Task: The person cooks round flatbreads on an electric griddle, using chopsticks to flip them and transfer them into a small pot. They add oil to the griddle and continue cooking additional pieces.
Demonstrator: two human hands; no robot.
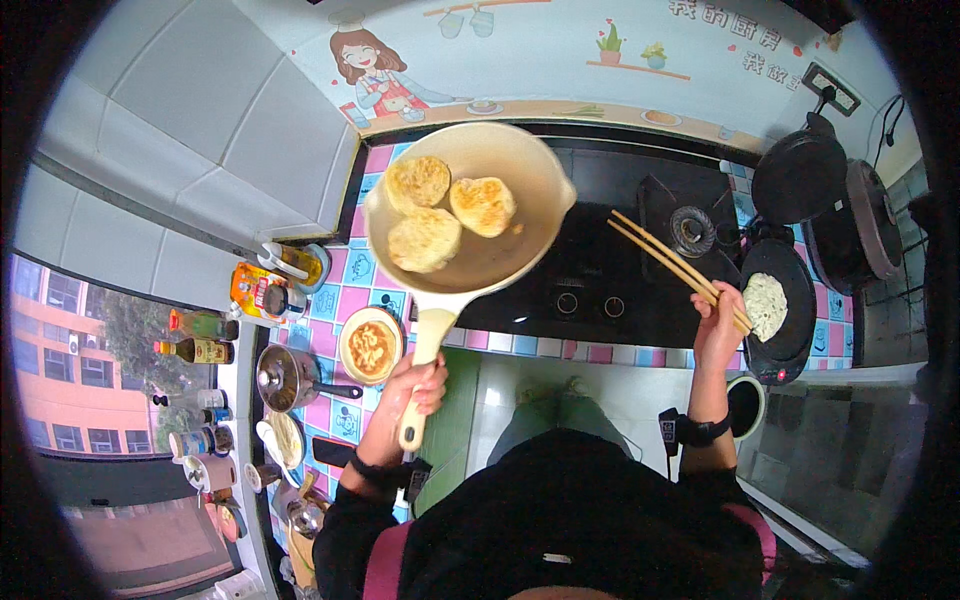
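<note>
My left hand (420, 384) grips the cream handle of a frying pan (495, 262). Three browned flatbread pieces (424, 240) lie in the left part of the pan, with a few small crumbs beside them. A pair of wooden chopsticks (664, 255) is held in my right hand (720, 326), the tips pointing up and left over the cooktop, touching no food. Close by that hand, a pale, flecked flatbread (765, 306) rests on the black plate of an electric griddle (799, 315), whose small red light glows.
Right of the pan is a black gas cooktop (600, 247) with a bare burner (691, 231). At left stand a bowl of reddish soup (371, 346), a lidded saucepan (285, 379), an oil jug (300, 264) and a phone (334, 451). A bin (746, 409) stands below the griddle.
</note>
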